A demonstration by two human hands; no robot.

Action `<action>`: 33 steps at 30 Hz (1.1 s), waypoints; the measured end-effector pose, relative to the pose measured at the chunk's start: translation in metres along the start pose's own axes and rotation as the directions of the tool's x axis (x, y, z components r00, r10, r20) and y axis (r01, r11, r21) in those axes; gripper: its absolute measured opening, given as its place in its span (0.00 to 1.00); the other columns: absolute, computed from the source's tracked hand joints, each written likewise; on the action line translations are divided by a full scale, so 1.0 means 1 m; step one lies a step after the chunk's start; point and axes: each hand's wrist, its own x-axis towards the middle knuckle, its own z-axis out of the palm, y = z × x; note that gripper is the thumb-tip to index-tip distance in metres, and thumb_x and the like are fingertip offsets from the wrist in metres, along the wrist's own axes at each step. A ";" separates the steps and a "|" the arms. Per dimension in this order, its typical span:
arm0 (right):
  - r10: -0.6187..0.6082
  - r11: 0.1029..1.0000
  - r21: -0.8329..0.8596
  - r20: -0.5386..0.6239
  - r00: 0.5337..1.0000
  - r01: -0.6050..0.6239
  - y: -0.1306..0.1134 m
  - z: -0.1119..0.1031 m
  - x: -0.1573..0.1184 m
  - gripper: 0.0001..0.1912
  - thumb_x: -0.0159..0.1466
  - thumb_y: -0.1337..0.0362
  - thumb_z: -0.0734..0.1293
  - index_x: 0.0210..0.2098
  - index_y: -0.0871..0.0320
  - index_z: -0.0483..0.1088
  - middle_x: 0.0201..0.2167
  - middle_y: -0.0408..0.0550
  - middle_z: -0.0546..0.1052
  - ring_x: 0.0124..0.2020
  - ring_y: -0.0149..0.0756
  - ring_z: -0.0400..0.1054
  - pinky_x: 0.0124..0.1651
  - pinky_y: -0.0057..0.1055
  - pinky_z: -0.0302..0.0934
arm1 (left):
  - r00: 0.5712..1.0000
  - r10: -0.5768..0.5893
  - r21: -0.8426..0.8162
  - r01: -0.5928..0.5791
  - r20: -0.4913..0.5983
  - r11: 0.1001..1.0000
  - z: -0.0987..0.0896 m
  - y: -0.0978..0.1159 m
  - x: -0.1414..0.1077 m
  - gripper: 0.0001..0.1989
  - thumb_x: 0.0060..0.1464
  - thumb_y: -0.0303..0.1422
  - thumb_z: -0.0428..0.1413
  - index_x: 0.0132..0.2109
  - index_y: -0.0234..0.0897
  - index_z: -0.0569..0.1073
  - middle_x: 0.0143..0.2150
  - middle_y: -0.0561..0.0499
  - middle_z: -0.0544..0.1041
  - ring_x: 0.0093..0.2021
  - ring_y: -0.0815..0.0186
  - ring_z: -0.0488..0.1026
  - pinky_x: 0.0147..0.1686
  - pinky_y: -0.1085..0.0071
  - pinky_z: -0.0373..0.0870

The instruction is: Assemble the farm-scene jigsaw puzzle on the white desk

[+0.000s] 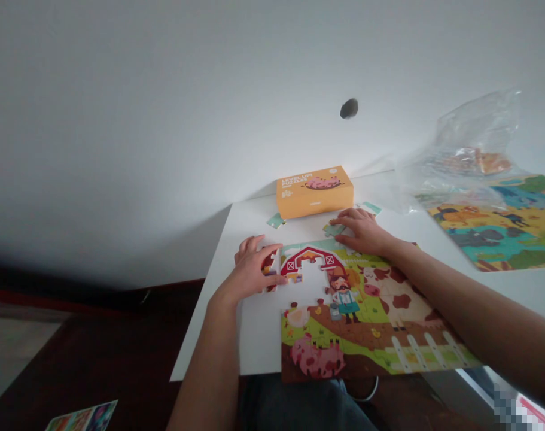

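A farm jigsaw puzzle (pixel 389 323), partly assembled, lies at the table's front edge, with a gap showing white below the red barn roof. My left hand (pixel 254 266) is at the puzzle's left side, thumb and fingers curved around a few red barn puzzle pieces (pixel 270 263), partly hidden by the hand. Past the puzzle's top edge, my right hand (pixel 362 230) has its thumb and fingertips on a loose green-blue puzzle piece (pixel 333 229). Another loose piece (pixel 276 221) lies by the box, and a pale blue piece (pixel 370 208) is just beyond my right hand.
An orange puzzle box (pixel 314 194) stands at the back against the white wall. To the right are a clear plastic bag (pixel 474 143) with pieces inside and a second animal puzzle (pixel 501 227). A colourful card (pixel 84 417) is low at the left, below the table (pixel 209 335).
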 end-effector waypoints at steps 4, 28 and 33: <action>0.002 1.000 0.000 -0.001 1.000 -0.002 -0.001 0.000 0.000 0.23 0.63 0.53 0.65 0.57 0.49 0.71 0.54 0.55 0.68 0.55 0.54 0.60 0.59 0.53 0.53 | 0.981 -0.178 0.040 0.182 -0.082 0.983 0.002 -0.016 -0.001 0.33 0.48 0.53 0.61 0.59 0.48 0.71 0.62 0.43 0.64 0.64 0.47 0.55 0.61 0.49 0.56; 0.052 0.998 0.036 -0.038 0.998 -0.050 0.002 0.000 0.004 0.30 0.59 0.54 0.69 0.59 0.54 0.67 0.51 0.56 0.71 0.54 0.51 0.63 0.57 0.48 0.55 | 0.915 -0.312 -0.049 0.310 -0.255 0.950 0.024 -0.002 0.080 0.23 0.56 0.46 0.56 0.56 0.46 0.72 0.62 0.47 0.70 0.61 0.45 0.62 0.53 0.46 0.62; 0.043 0.991 0.128 -0.089 0.995 -0.031 0.003 0.000 0.007 0.30 0.58 0.63 0.70 0.59 0.53 0.65 0.43 0.50 0.75 0.46 0.43 0.68 0.52 0.41 0.58 | 0.906 -0.322 -0.083 0.311 -0.273 0.947 0.021 -0.011 0.092 0.13 0.56 0.39 0.55 0.46 0.44 0.77 0.54 0.49 0.77 0.53 0.52 0.69 0.49 0.55 0.66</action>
